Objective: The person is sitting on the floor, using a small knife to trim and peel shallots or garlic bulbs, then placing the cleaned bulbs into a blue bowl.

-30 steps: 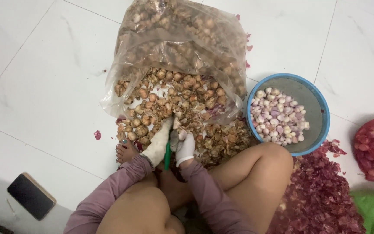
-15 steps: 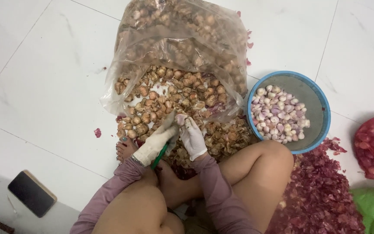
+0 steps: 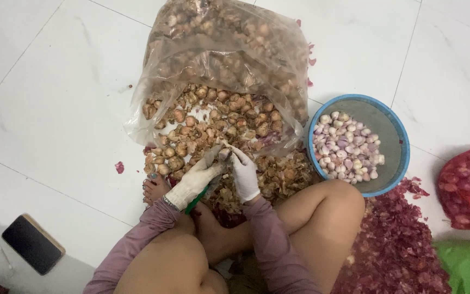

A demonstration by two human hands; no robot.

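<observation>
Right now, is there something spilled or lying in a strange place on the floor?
Yes. Unpeeled shallots have spilled from the torn plastic bag onto the white floor. A few red skin flakes lie apart from the big peel pile. A dark phone lies near the left knee.

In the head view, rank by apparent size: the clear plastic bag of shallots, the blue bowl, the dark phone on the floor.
1. Clear plastic bag, largest by far.
2. Blue bowl.
3. Dark phone, smallest.
</observation>
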